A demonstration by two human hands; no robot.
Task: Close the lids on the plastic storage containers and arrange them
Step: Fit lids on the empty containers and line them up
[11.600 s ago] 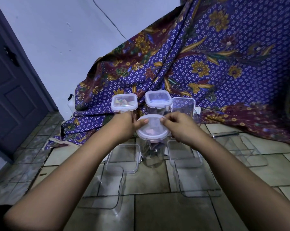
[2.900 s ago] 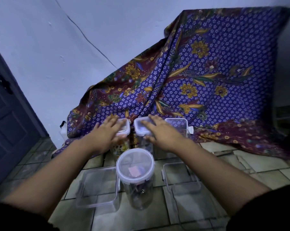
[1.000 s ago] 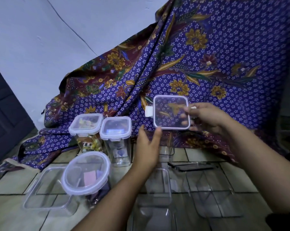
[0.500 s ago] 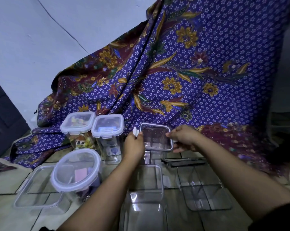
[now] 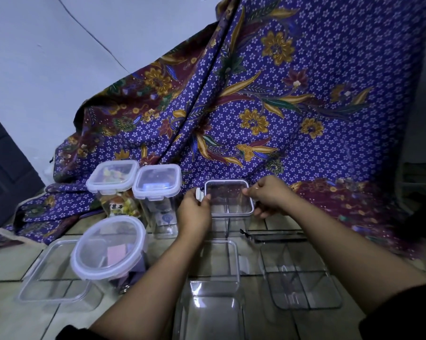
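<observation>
Both hands (image 5: pixel 231 204) reach forward, fingers curled, gripping.

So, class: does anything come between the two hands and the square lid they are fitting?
Nothing visible does. The left hand and right hand both touch the square lid, which sits on its clear container.

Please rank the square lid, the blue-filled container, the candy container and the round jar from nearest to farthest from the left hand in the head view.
1. Square lid, held by the left hand.
2. Blue-filled container, just left.
3 and 4. Candy container, far left, and round jar, lower left: too close to call.
</observation>
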